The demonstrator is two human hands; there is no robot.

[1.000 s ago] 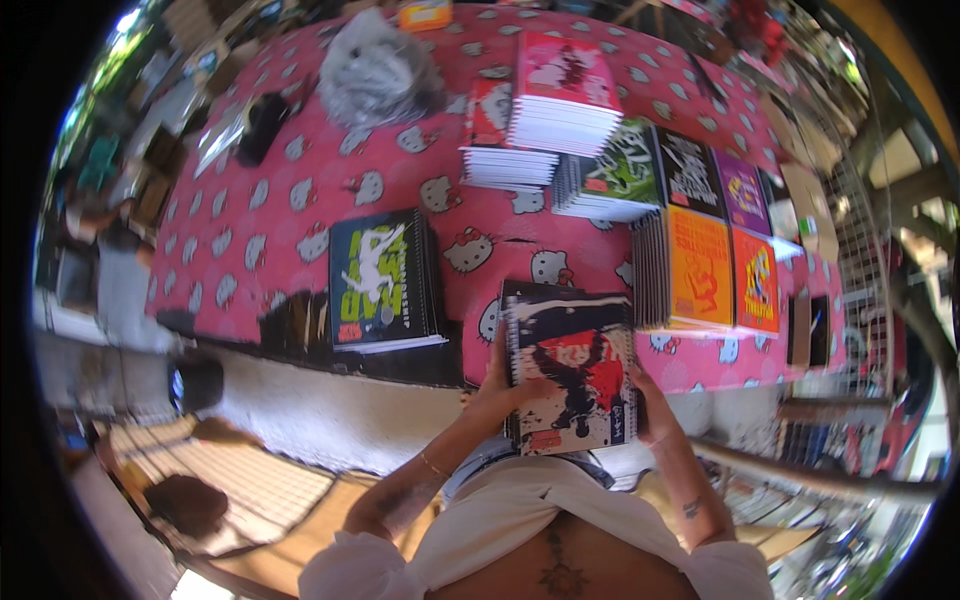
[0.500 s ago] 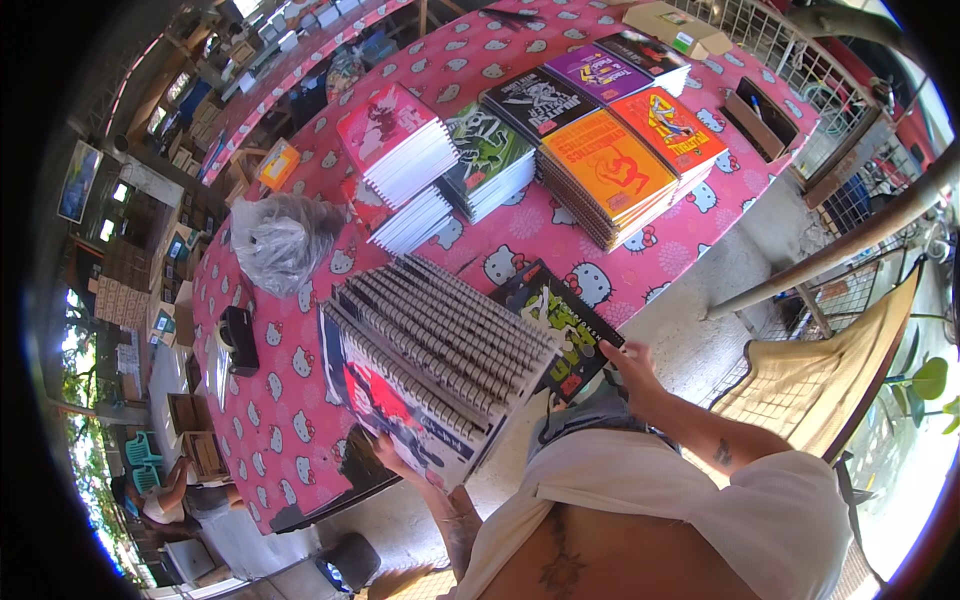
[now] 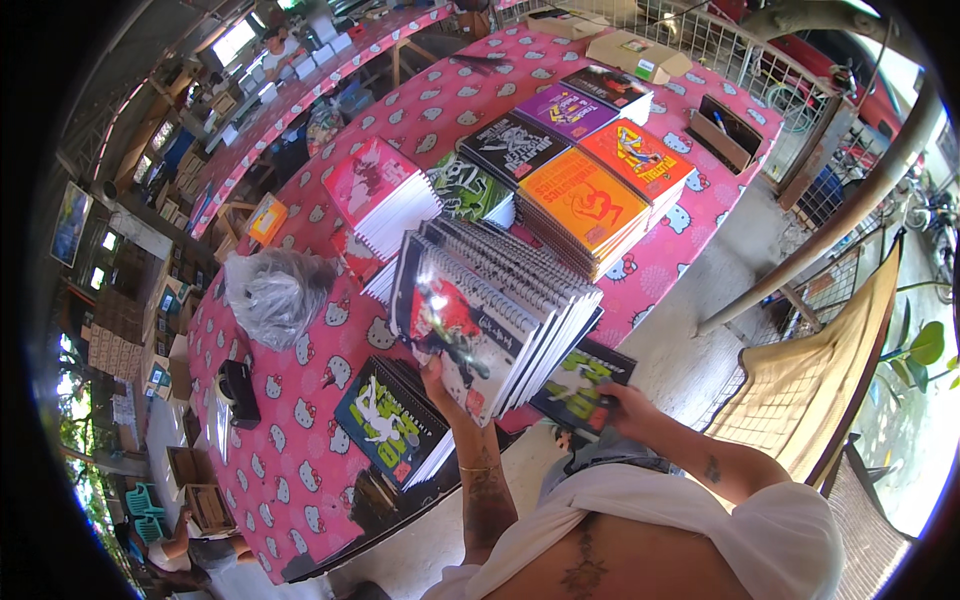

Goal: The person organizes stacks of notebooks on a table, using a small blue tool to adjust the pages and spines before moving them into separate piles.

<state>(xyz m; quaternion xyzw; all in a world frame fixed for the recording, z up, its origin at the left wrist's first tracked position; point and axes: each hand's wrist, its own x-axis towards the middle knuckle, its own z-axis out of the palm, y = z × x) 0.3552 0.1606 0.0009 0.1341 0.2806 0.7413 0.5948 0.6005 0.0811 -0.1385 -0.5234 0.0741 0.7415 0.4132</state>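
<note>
My left hand (image 3: pixel 437 382) is closed on the lower edge of a thick stack of spiral notebooks (image 3: pixel 460 320), its top cover white with a red and black picture. The stack is tilted, its wire bindings facing up and away. My right hand (image 3: pixel 626 410) pinches the corner of a dark notebook with a green figure (image 3: pixel 583 385), partly hidden behind the tilted stack. Left of my left forearm, a low pile of similar green-figure notebooks (image 3: pixel 388 422) lies near the table edge.
Stacks of pink notebooks (image 3: pixel 372 185), orange notebooks (image 3: pixel 582 198) and black notebooks (image 3: pixel 515 147) stand on the pink patterned table (image 3: pixel 290 440). Also there are a crumpled plastic bag (image 3: pixel 280 295), a black tape dispenser (image 3: pixel 237 393) and an open box (image 3: pixel 725 135). A metal pole (image 3: pixel 780 270) slants at the right.
The tilted stack has swung right with my left hand, showing its front cover and uncovering the pile on the table's near left. My right hand, still pinching the dark notebook, sits slightly lower.
</note>
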